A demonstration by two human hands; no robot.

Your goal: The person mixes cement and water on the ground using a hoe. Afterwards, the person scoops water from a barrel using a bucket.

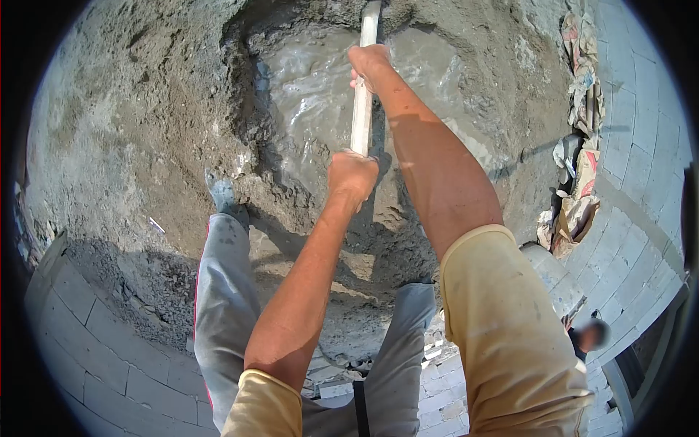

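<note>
A long pale wooden tool handle (pixel 362 120) runs up the middle of the view, with a greyish end at the top edge. The tool's working head is out of sight, so I cannot tell its kind. My left hand (pixel 352 175) is wrapped round the lower part of the shaft. Farther up, my right hand (pixel 370 65) grips the same shaft, fingers closed. Beneath the handle lies a pool of wet grey cement mix (pixel 309 87), shiny and rippled. A thick ring of damp sandy mix (pixel 175 124) surrounds it.
Torn paper sacks (pixel 579 211) lie along the right side, beside a grey block surface (pixel 641 124). Gravel (pixel 156 306) is at the lower left. My grey-trousered legs (pixel 227 291) stand at the near edge of the mix. Another person (pixel 586 339) is at the lower right.
</note>
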